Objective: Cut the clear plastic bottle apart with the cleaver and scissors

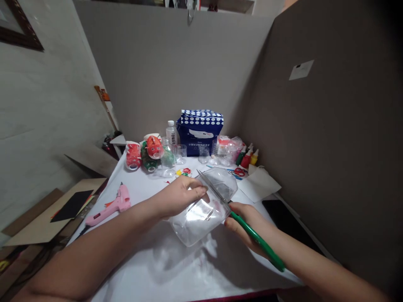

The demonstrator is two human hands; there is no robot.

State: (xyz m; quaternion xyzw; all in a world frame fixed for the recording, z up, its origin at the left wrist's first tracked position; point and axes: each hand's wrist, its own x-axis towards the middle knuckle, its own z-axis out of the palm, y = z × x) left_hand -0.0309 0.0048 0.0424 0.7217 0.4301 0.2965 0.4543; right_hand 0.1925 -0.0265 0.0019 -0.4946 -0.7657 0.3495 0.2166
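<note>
My left hand (182,195) grips a clear plastic bottle piece (192,226) by its upper left side, thumb against the plastic. My right hand (245,222) is closed on a pair of green-handled scissors (256,237). Their metal blades lie along the plastic and point up and left, with the tips near my left fingers. How far the blades are parted is hard to make out. The plastic is see-through and shiny, held above the white-covered table (138,268).
A pink glue gun (110,205) lies at the left. Red and green painted bottle figures (154,147), cut clear cups (203,154), a blue packet (200,134) and paint bottles (247,158) stand at the back. Red-handled scissors (239,172), white paper (260,184) and a black flat object (291,222) lie right.
</note>
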